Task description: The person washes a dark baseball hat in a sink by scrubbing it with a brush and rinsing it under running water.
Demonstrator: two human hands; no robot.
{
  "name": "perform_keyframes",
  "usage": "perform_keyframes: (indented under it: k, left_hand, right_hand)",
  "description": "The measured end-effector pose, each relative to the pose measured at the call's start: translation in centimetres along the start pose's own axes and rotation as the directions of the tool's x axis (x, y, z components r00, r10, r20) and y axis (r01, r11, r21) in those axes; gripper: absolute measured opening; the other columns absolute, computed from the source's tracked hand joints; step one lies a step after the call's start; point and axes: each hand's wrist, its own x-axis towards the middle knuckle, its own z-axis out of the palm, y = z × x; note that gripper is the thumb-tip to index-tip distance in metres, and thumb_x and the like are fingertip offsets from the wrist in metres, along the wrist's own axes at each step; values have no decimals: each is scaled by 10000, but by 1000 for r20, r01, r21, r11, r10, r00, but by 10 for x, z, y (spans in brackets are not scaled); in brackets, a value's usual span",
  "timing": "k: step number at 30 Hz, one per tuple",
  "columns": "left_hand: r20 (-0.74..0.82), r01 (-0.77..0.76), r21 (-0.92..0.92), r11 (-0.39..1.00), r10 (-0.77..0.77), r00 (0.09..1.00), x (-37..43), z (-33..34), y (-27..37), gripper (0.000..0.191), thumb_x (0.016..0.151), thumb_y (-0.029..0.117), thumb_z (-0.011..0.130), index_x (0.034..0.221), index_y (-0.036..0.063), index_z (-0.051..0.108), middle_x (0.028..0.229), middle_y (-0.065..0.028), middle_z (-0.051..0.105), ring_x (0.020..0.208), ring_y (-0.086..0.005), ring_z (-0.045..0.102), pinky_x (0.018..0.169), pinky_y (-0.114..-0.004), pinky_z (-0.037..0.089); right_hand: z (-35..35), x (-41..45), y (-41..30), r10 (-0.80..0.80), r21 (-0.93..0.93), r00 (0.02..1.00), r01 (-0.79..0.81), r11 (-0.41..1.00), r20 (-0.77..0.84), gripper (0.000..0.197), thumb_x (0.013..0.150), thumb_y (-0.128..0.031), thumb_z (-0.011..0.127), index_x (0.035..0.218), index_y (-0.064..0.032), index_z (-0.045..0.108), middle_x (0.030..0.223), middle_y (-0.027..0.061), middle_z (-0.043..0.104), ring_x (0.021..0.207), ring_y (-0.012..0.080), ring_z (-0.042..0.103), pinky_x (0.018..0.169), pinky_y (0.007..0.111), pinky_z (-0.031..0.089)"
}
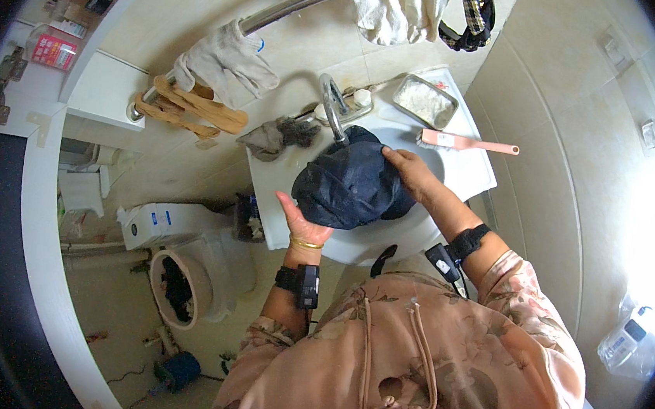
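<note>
A dark navy cloth cap (352, 183), seemingly wet, is held over the white washbasin (418, 236) beneath the curved chrome faucet (332, 102). My left hand (305, 223) supports its lower left edge from below, thumb spread outward and most fingers hidden under the fabric. On the upper right side, my right hand (409, 171) grips the cloth between thumb and fingers. A pink-handled brush (467, 143) lies across the basin's right rim, bristles facing down. Behind it a metal tray (427, 102) holds white powder.
A grey rag and dark scrubber (296, 133) lie at the basin's back left. Above hang white gloves (223, 61) and tan straps on a chrome rail (295, 4). Below left stand a white box (156, 224) and a bucket (201, 310) with dark contents.
</note>
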Motion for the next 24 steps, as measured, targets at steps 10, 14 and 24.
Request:
perform_keyframes:
  k: [10, 14, 24]
  left_hand:
    - [-184, -26, 70, 997, 39, 982, 20, -33, -39, 465, 872, 367, 382, 1238, 80, 393, 1283, -71, 396, 1192, -217, 358, 1015, -389, 241]
    - [316, -292, -115, 949, 314, 895, 24, -73, -41, 516, 887, 395, 309, 1313, 105, 278, 1363, -54, 276, 1253, -200, 261, 1036, -385, 192]
    - [101, -28, -138, 990, 43, 994, 22, -36, -34, 611, 813, 559, 402, 1253, 137, 375, 1270, -28, 407, 1175, -188, 368, 1002, -379, 252]
  right_hand:
    - [97, 1, 72, -378, -747, 926, 245, 618, -9, 615, 888, -390, 320, 1276, 81, 242, 1332, 269, 227, 1266, 385, 154, 1038, 375, 152]
    - [106, -9, 57, -495, -844, 814, 471, 258, 303, 622, 886, -422, 283, 1273, 64, 271, 1335, 257, 230, 1280, 362, 134, 1031, 454, 126]
    - [115, -15, 61, -469, -940, 870, 274, 206, 151, 627, 876, -455, 272, 1291, 15, 270, 1346, 255, 200, 1265, 392, 155, 1017, 499, 131]
